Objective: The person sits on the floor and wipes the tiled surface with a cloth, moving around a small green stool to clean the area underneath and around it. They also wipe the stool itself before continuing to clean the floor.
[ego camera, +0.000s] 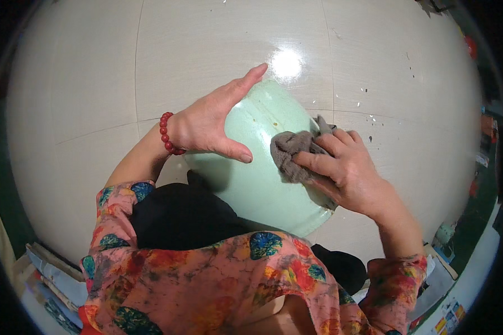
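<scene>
A pale green vessel or bin (251, 184) with a glossy, curved surface lies tilted before me, close to my legs. Brownish spots and streaks mark its upper side. My left hand (218, 113) spans that side, with the thumb on the surface and the fingers at the far edge. A red bead bracelet (165, 132) circles the left wrist. Bunched in my right hand (352, 171) is a grey-brown cloth (293, 155), pressed against the right part of the vessel near its edge. The cloth and fingers cover part of that edge.
Large pale floor tiles (234, 37) reflect a bright light. Small white and dark bits (371, 119) are scattered on the right. Boxes or packages (54, 272) stand at the lower left; various items (446, 234) lie along the right side.
</scene>
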